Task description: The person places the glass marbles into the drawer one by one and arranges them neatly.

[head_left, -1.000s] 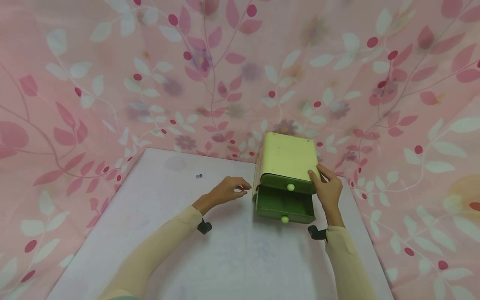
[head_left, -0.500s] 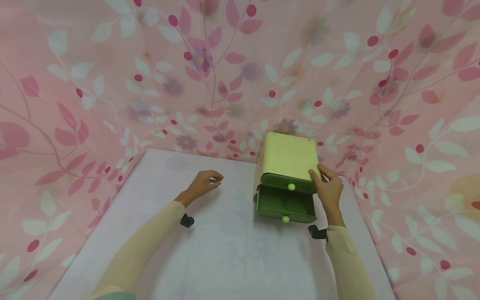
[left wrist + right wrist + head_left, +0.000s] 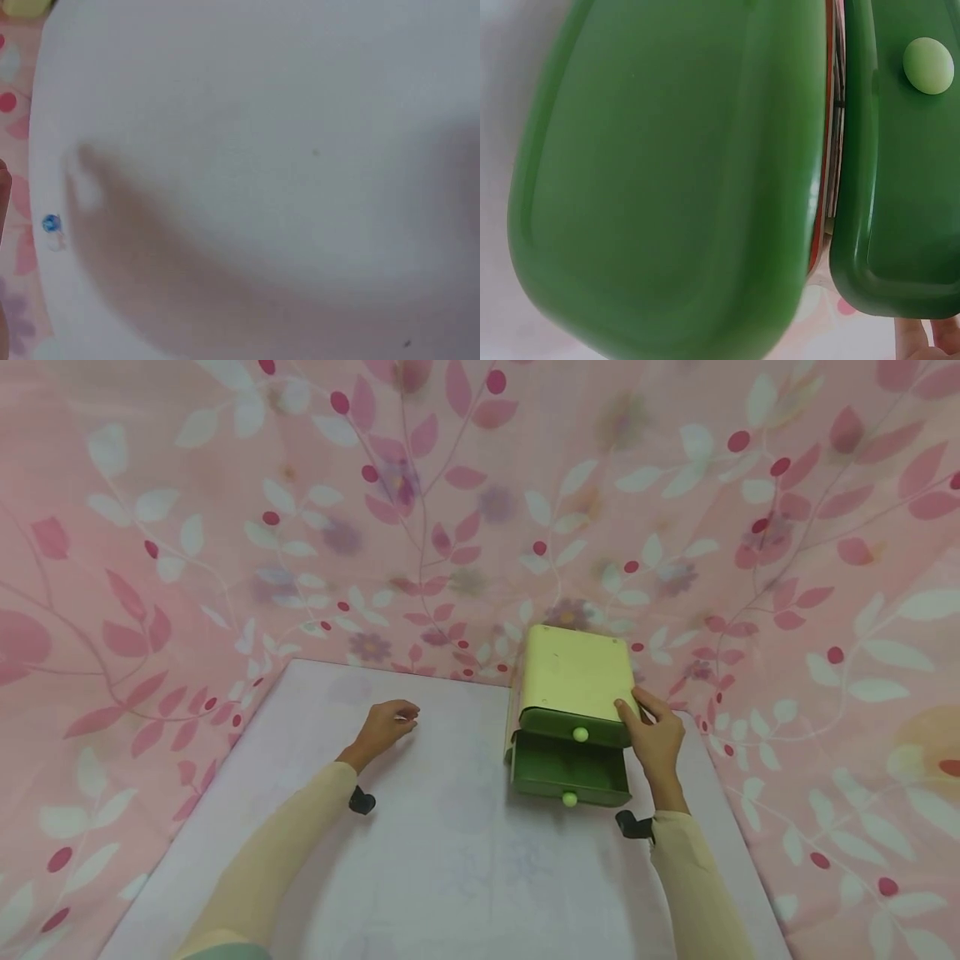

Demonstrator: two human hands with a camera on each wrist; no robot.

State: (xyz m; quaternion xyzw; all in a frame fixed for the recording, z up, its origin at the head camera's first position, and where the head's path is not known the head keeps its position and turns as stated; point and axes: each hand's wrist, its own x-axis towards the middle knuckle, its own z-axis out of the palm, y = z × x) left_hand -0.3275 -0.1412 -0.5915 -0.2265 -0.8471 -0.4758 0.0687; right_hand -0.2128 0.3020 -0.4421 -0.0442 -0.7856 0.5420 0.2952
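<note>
My right hand (image 3: 658,739) holds the front right corner of a small drawer cabinet (image 3: 581,668), thumb on its yellow top and fingers along the side. The lower green drawer (image 3: 538,786) is pulled out and its visible inside holds nothing; the upper drawer (image 3: 551,724) is in. In the right wrist view, fingertips (image 3: 911,337) show past the upper drawer's edge. To the left, my left hand (image 3: 381,728) hovers over the table, thumb apart from loosely bent fingers, nothing between them. A blue bead (image 3: 51,223) beside a clear one (image 3: 57,241) shows in the left wrist view; the head view hides both.
A white table (image 3: 435,860) carries the cabinet near its back right edge. Pink floral cloth (image 3: 420,510) hangs close behind and along both sides. Each drawer has a round pale green knob (image 3: 570,799) facing me. A dark wrist camera (image 3: 362,801) sits under my left wrist.
My left hand has moved left from beside the cabinet, and the beads visible on the table a second ago are now out of sight in the head view. My right hand keeps its place.
</note>
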